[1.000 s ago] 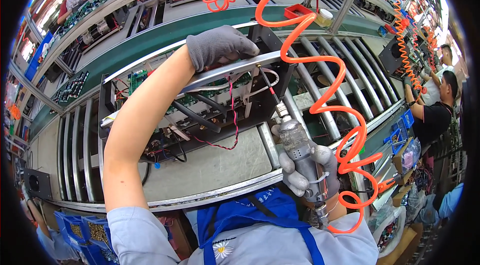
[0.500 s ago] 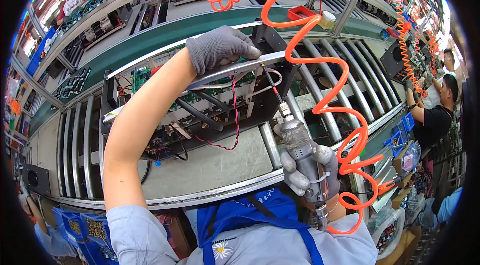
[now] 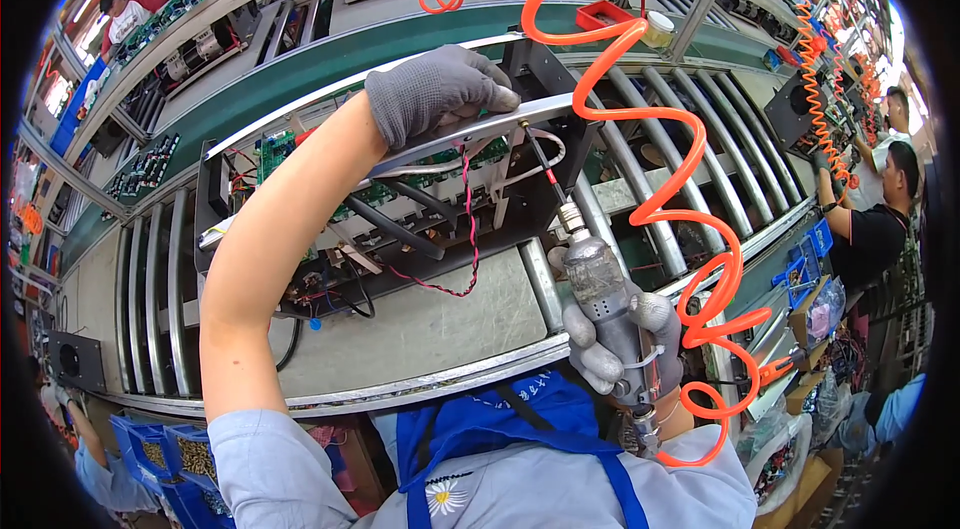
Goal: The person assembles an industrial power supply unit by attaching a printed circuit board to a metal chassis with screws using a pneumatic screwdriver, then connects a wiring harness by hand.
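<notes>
My gloved left hand (image 3: 440,99) is closed over the silver metal rail (image 3: 475,134) along the near top of an open metal chassis. Wrapped around a grey air screwdriver (image 3: 600,294) is my gloved right hand (image 3: 625,339). The tool's long bit (image 3: 545,164) reaches up to a small screw at the rail's front face, near its right end. Inside the chassis (image 3: 560,89) sit green circuit boards (image 3: 395,194), dark tubes and a white cable. A twisted red and black wire (image 3: 472,219) hangs down in front of the chassis.
A coiled orange air hose (image 3: 680,209) loops beside the tool. Metal rollers (image 3: 155,289) flank the grey work plate (image 3: 460,314). Blue bins (image 3: 185,459) of small hardware stand lower left. A red tray (image 3: 603,16) lies beyond the chassis. A co-worker (image 3: 885,209) works at the right.
The view has shifted slightly. My left hand stays on the rail, and the screwdriver bit remains at the same spot with my right hand gripping it.
</notes>
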Motion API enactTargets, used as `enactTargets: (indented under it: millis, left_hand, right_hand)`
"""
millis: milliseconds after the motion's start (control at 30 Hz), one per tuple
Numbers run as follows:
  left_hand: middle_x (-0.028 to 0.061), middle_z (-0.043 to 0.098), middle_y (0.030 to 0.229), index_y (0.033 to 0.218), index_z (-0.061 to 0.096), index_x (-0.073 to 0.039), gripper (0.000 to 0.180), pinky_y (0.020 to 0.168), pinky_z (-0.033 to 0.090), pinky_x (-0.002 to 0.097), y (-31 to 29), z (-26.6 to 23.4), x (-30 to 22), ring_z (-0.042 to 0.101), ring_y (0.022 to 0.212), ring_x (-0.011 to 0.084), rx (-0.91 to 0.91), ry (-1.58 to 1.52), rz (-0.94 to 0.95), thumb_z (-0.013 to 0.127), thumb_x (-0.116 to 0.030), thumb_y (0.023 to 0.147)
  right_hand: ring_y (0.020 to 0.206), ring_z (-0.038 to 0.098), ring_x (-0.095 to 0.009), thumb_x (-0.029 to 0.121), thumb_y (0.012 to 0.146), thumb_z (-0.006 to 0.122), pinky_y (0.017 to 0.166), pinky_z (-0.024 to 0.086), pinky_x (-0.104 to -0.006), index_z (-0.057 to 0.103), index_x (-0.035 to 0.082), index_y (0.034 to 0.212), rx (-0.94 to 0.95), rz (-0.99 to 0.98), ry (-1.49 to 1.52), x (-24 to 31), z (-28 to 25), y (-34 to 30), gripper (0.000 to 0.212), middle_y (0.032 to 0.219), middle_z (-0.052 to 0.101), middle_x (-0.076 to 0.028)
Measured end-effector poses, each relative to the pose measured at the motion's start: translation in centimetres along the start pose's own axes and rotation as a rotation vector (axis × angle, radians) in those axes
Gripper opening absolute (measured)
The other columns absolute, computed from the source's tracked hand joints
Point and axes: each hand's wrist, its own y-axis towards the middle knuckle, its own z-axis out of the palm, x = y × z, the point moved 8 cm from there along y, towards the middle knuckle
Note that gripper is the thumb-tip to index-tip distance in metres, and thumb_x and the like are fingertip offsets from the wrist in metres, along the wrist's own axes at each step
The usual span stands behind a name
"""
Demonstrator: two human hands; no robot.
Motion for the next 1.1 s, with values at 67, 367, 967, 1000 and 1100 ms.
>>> enactTargets:
  millis: [67,367,967,1000,1100]
  left_hand:
    - [-0.0062,0.048,0.06,0.095,0.067,-0.003,0.024,0.041,0.023,0.0218,-0.2,-0.1,0.1,0.035,0.046,0.0013,-0.004,-0.017,-0.034,0.07,-0.025,0.085]
    - [-0.0014,0.058,0.07,0.106,0.067,0.002,0.028,0.044,0.029,0.021,0.9,0.2,1.0,0.043,0.051,0.003,-0.028,-0.224,0.033,0.069,-0.017,0.086]
    - [0.0067,0.068,0.083,0.105,0.069,0.006,0.024,0.069,0.051,0.0259,0.2,0.3,-1.7,0.06,0.072,0.0089,-0.258,0.258,0.346,0.067,-0.009,0.086]
    - [0.009,0.07,0.084,0.108,0.066,0.006,0.027,0.074,0.051,0.0273,-0.5,0.6,-2.7,0.062,0.075,0.009,-0.266,0.343,0.362,0.065,-0.008,0.085]
    - [0.0111,0.071,0.087,0.113,0.064,0.006,0.033,0.079,0.052,0.0285,-1.4,1.2,-2.8,0.065,0.079,0.0103,-0.275,0.324,0.383,0.064,-0.008,0.083]
  right_hand:
    - [0.06,0.059,-0.015,0.033,0.092,0.054,0.051,0.053,-0.0278,0.035,0.001,0.139,-0.002,0.001,0.0,0.0,0.1,-0.1,0.059,0.094,0.058,-0.015]
    - [0.059,0.058,-0.014,0.032,0.093,0.052,0.051,0.053,-0.027,0.037,0.001,0.137,-0.014,-0.012,0.009,-0.3,-0.2,-0.1,0.056,0.093,0.058,-0.015]
    - [0.057,0.058,-0.014,0.036,0.092,0.054,0.048,0.052,-0.0277,0.037,0.002,0.138,0.013,-0.009,0.045,-0.1,-0.6,0.0,0.059,0.091,0.059,-0.015]
    - [0.057,0.058,-0.014,0.035,0.092,0.054,0.049,0.052,-0.0276,0.037,0.003,0.139,0.005,0.005,0.059,-0.1,-0.4,-0.1,0.059,0.092,0.059,-0.014]
    - [0.058,0.059,-0.015,0.035,0.092,0.055,0.05,0.053,-0.0274,0.036,0.005,0.14,-0.032,0.023,0.068,0.2,-0.7,-0.5,0.06,0.094,0.059,-0.014]
